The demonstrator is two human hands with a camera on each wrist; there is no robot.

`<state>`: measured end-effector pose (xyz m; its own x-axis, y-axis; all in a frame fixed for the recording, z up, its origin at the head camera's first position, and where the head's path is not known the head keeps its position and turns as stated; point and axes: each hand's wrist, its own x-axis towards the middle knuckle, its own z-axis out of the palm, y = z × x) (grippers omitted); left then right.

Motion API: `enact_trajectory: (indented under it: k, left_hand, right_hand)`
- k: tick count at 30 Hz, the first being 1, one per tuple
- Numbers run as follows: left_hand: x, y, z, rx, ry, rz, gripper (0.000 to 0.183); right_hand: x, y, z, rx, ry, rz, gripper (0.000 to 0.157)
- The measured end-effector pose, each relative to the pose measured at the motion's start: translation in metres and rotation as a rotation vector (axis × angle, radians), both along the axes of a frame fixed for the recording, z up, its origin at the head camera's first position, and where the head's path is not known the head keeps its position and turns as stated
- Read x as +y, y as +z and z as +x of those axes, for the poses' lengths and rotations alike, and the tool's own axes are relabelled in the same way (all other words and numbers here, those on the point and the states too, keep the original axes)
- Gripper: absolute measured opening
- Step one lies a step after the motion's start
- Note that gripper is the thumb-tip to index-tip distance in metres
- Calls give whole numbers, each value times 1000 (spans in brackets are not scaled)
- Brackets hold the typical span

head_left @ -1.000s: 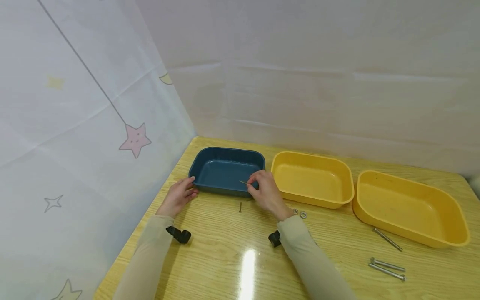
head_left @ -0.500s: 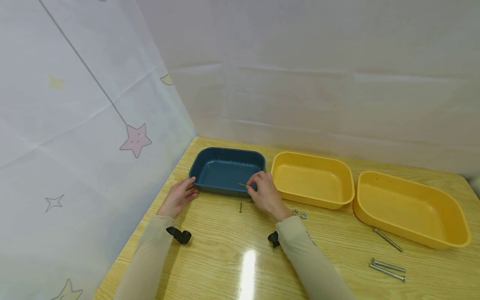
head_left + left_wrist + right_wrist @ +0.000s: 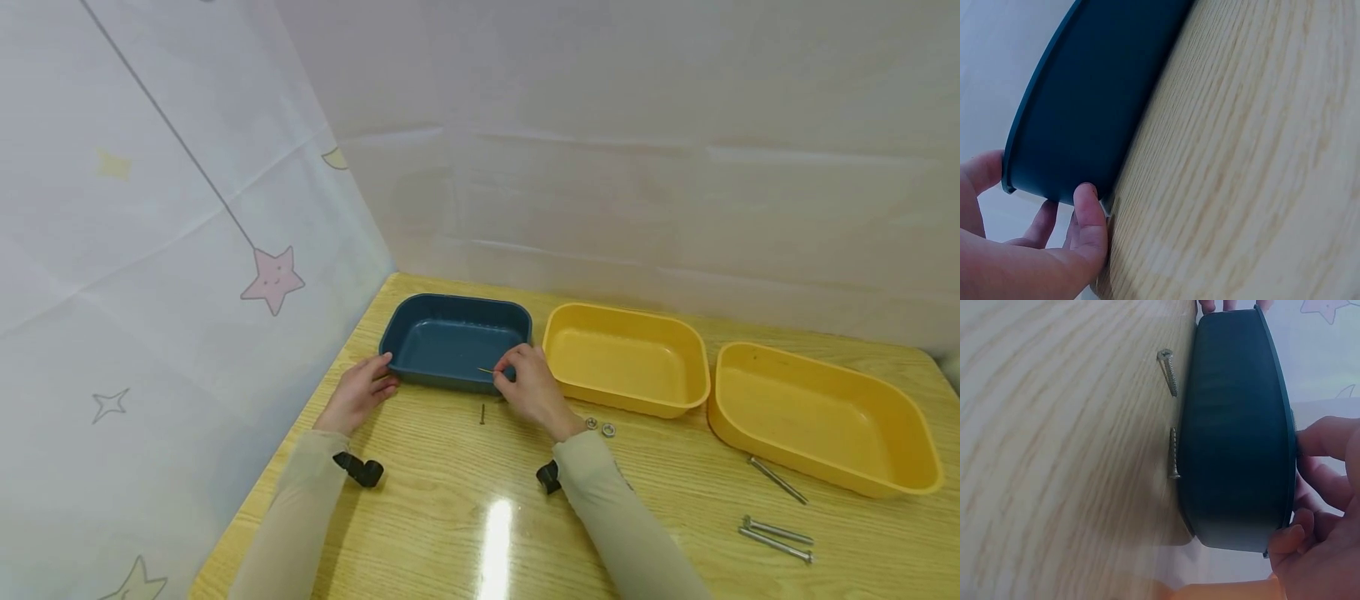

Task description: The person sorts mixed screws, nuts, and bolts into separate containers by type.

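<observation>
Blue tray point(image 3: 453, 345) stands on the counter point(image 3: 431, 517), with narrow strips of wood behind it and to its left before the edges; a wide stretch of wood reaches from its near side toward the person. Farthest to its right is the right yellow tray point(image 3: 821, 417); the middle yellow tray point(image 3: 622, 357) sits just beside it across a slim gap. The hands are apart: the left hand point(image 3: 355, 396) holds its near left corner, fingers at rim and outer wall; the right hand point(image 3: 534, 388) is at its near right rim, thumb and finger pinched together. Three bolts point(image 3: 780, 481) lie well to its right and nearer the person. Two nuts point(image 3: 608, 430) show to its near right. Two screws point(image 3: 1174, 453) lie just beside its near wall. One thin held screw point(image 3: 485, 370) juts leftward from the right hand's pinch, near its right end.
</observation>
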<state>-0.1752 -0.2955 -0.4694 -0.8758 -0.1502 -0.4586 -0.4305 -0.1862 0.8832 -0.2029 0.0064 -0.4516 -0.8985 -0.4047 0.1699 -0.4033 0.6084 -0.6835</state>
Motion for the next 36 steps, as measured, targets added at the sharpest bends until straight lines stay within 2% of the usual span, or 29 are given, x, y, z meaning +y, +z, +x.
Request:
enact_trajectory:
  k: [10,18,28,36]
  left_hand:
    - [0,0,-1,-1,-1,4,62]
    - [0,1,0,1,-3,12,62]
    - [0,-1,-1,4,6,17,62]
    - [-1,-2,1,21,-13,16,65]
  right_hand:
    - [3,3,-1,-25,23,-44,9]
    - [5,4,-1,-58,1,-83,10]
    - [7,5,-2,-78,-18,-78,15]
    - [8,7,0,-82,-16,-102,15]
